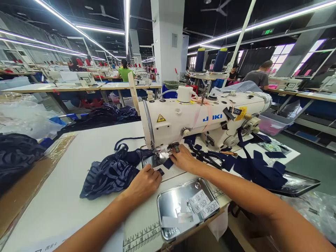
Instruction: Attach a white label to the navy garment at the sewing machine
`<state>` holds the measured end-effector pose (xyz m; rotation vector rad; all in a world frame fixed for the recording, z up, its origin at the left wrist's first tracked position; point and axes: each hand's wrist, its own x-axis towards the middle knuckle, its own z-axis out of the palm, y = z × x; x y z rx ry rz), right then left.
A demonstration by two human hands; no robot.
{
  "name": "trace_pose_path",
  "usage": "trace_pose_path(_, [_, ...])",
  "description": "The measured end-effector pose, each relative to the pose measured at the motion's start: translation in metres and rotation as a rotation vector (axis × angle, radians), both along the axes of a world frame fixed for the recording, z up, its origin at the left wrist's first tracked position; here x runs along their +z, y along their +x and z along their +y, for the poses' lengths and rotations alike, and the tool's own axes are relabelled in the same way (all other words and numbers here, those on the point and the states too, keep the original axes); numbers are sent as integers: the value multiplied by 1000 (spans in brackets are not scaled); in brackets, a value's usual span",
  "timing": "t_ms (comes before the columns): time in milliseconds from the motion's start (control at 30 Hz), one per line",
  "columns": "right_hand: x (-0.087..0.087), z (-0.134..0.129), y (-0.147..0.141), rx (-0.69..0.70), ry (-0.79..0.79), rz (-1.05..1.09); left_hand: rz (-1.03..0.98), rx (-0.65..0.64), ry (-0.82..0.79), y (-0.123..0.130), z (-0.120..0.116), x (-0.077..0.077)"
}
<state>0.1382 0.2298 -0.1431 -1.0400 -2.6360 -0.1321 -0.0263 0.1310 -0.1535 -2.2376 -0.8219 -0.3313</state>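
Observation:
My left hand rests on the bed of a white sewing machine, fingers curled at the shiny metal plate by the needle. What it may pinch is hidden; a small navy fabric piece peeks out beside it. My right hand reaches to the needle area from the right, fingers bent together just below the presser parts. Another navy fabric piece lies by its thumb; whether it is gripped I cannot make out. Left of the needle, a bunched navy patterned garment lies on the table, its strap running toward the plate.
A metal tray with "valege" labels sits in front. Black-handled scissors and several navy fabric pieces are at the right, near a dark tray. More navy garments are at the left. Co-workers sit farther back.

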Motion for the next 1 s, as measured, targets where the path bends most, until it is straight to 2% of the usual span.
trace_pose_path(133, [-7, -21, -7, 26, -46, -31, -32, -6, 20, -1, 1, -2])
trace_pose_path(200, [-12, -25, -10, 30, 13, -39, -46, -10, 10, -2, 1, -4])
trace_pose_path(267, [-17, -25, -11, 46, 101, -14, -37, -5, 12, -3, 1, -6])
trace_pose_path(333, [-18, -22, -10, 70, 121, 10, -33, 2, 8, -3, 1, -8])
trace_pose_path(467, [-16, -18, -6, 94, 33, -3, -50, 4, -1, -3, 2, -10])
trace_pose_path(600, [-12, -19, -4, 120, 41, -6, -47, 12, 18, -3, 2, -9])
trace_pose_path(667, [-9, -20, -4, 107, -11, -29, -55, 4, 32, -4, 1, -9])
trace_pose_path(767, [-4, -21, -6, 57, -181, -98, -72, -1, 63, -4, 0, -9])
trace_pose_path(900, [-5, -21, -11, 92, -314, 77, -89, 18, 138, -3, 0, -8])
trace_pose_path(1000, [-7, -22, -14, 81, -397, 152, -85, 30, 136, -2, 1, -7])
